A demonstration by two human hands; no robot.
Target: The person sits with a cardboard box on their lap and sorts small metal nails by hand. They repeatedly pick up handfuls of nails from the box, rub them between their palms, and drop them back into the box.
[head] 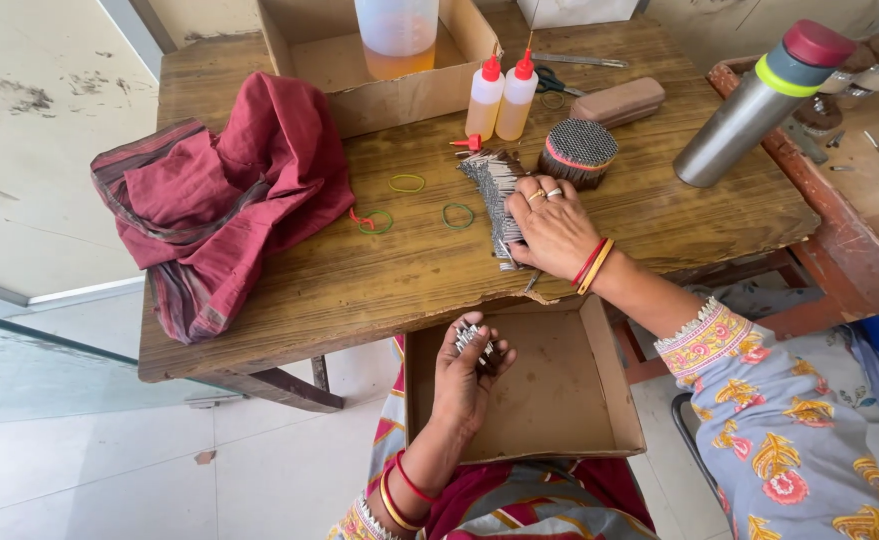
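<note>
Your left hand, nearest you over the shallow cardboard tray, clutches what seem to be small metal pins. Your right hand lies flat, fingers spread, pressing the grey pin pile on the wooden table.

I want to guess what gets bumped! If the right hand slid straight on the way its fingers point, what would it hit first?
Probably the round bristle bundle, just past the right hand; its fingers already rest on the grey stick pile. Depth is uncertain.
</note>
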